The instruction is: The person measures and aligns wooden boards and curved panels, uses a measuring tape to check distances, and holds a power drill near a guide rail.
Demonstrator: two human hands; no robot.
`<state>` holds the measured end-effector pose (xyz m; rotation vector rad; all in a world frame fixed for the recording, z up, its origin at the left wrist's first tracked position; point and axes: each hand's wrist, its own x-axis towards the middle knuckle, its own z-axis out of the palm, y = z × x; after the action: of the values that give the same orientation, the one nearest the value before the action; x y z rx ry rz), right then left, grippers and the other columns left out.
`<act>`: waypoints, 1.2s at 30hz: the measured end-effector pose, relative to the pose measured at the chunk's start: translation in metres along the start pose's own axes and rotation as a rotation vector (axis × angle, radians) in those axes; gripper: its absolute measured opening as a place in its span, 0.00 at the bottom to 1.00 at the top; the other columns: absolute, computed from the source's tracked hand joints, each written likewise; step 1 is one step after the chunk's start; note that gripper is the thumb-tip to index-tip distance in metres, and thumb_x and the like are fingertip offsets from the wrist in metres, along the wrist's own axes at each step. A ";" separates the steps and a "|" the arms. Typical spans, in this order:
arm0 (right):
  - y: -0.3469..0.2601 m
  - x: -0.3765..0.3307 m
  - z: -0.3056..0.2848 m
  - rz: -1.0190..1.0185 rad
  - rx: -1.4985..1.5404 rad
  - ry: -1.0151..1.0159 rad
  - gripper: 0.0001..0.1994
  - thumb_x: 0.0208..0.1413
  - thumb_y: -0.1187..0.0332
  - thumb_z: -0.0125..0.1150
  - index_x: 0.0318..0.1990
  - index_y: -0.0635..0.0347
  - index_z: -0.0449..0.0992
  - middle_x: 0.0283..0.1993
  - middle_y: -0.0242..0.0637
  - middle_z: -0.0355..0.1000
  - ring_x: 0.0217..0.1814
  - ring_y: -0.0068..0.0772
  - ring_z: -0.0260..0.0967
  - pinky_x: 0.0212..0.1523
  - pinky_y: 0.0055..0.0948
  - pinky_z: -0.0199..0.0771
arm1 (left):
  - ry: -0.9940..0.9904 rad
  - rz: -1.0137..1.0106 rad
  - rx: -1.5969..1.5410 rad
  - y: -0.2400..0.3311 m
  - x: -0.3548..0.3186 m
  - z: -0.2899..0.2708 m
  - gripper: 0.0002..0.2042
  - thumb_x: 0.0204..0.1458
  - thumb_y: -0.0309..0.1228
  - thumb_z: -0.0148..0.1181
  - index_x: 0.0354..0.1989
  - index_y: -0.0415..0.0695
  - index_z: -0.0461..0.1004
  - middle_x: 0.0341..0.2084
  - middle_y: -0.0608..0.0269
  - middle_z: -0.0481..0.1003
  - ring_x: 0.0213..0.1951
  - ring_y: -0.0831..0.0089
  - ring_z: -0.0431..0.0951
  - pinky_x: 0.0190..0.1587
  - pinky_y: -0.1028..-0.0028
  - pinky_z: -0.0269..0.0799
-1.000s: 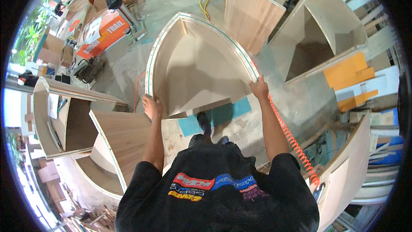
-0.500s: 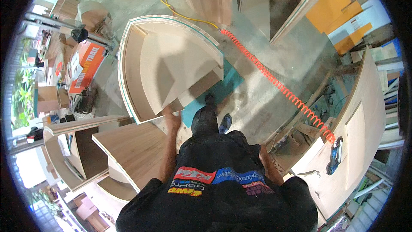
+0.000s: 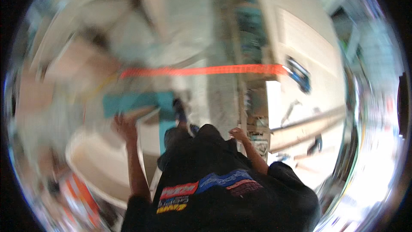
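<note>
Chiefly blurred surroundings, listed from the head view. Item: one curved wooden box (image 3: 101,161), the thing nearest the left hand (image 3: 124,127); it lies at lower left beside the body, its hollow side facing up. The left forearm crosses above it and hides part of the interior. Left fingers: smeared; whether spread or pressed together, or touching the box, cannot be told. Right hand (image 3: 237,134): just beside the side of the pale panel (image 3: 311,30), fingers bent inward, nothing visible in them; how tightly they close cannot be told.

Surroundings: an orange hose (image 3: 206,70), stretched crosswise over the floor (image 3: 189,47) ahead of the person and reaching the panel on the right. By its right end, a blue-and-black tool (image 3: 299,75), lying on the panel. Nearer the body, a small dark object (image 3: 316,145), kind unclear. A teal mat (image 3: 124,102), flat on the floor, partly covered by the box and the left hand; a shoe (image 3: 179,109) by its right end. An orange carton (image 3: 81,197), lower left, badly streaked.

Materials and shapes: box pale, wood-like, with a rounded wall; panel pale and smooth-looking, with a bowed outer edge; hose ribbed; floor grey and mottled; shirt (image 3: 206,206) black cloth with coloured prints.
</note>
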<state>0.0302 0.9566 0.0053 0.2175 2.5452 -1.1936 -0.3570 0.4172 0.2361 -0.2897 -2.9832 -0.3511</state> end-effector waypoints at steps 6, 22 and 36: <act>-0.169 0.045 -0.098 0.780 0.764 0.462 0.15 0.60 0.59 0.61 0.46 0.59 0.79 0.35 0.37 0.79 0.34 0.28 0.76 0.32 0.32 0.77 | -0.815 0.095 0.674 0.017 0.044 0.002 0.11 0.53 0.33 0.58 0.36 0.41 0.82 0.40 0.51 0.81 0.58 0.57 0.74 0.73 0.40 0.26; -0.095 0.075 -0.376 0.645 1.027 1.458 0.23 0.64 0.55 0.59 0.50 0.72 0.73 0.37 0.47 0.78 0.34 0.34 0.79 0.33 0.31 0.80 | -0.868 0.128 0.181 0.093 0.076 0.026 0.13 0.57 0.38 0.58 0.38 0.40 0.79 0.38 0.53 0.80 0.38 0.59 0.81 0.39 0.61 0.74; 0.020 0.136 -0.453 0.821 1.073 1.680 0.15 0.48 0.59 0.68 0.35 0.62 0.80 0.32 0.41 0.77 0.31 0.37 0.77 0.30 0.34 0.78 | -1.009 -0.282 -0.407 0.202 0.041 0.048 0.13 0.59 0.38 0.58 0.39 0.40 0.78 0.38 0.56 0.79 0.34 0.62 0.81 0.34 0.67 0.75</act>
<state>-0.1921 1.3179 0.2145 3.0867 1.4402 -2.1506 -0.3610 0.6293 0.2392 -0.0766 -3.9168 -1.1495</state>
